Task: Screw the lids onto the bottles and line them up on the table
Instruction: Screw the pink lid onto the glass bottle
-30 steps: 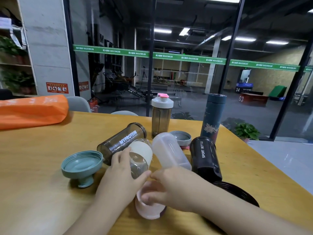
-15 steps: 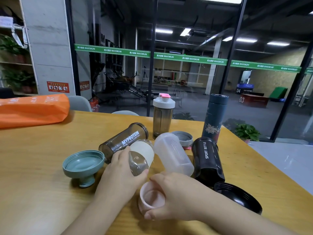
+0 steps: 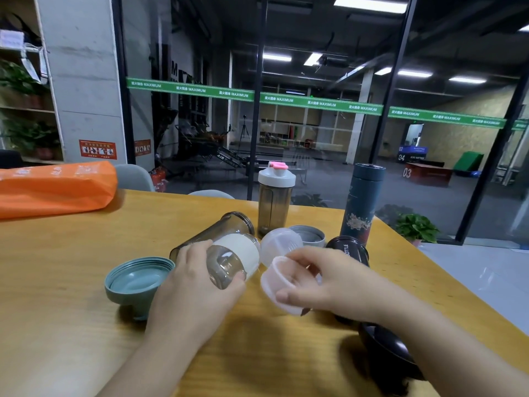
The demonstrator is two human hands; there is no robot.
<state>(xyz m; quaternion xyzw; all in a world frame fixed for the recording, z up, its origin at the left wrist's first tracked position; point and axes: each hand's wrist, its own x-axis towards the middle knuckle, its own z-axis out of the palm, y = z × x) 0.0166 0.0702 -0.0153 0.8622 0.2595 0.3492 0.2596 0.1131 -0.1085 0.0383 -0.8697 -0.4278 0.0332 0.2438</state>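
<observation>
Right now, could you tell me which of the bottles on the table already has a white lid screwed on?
The smoky grey shaker bottle standing upright at the back, with a white lid and pink flip cap. The other shakers lie uncapped; the dark blue flask is capped in blue.

Wooden table [image 3: 57,296]: orange bag [image 3: 54,187], teal lid [image 3: 137,279], 2 upright bottles [image 3: 274,202], grey lid [image 3: 310,236].

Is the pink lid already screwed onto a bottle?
No, the right hand holds the pink lid loose in the air, apart from the glass bottle in the left hand.
</observation>
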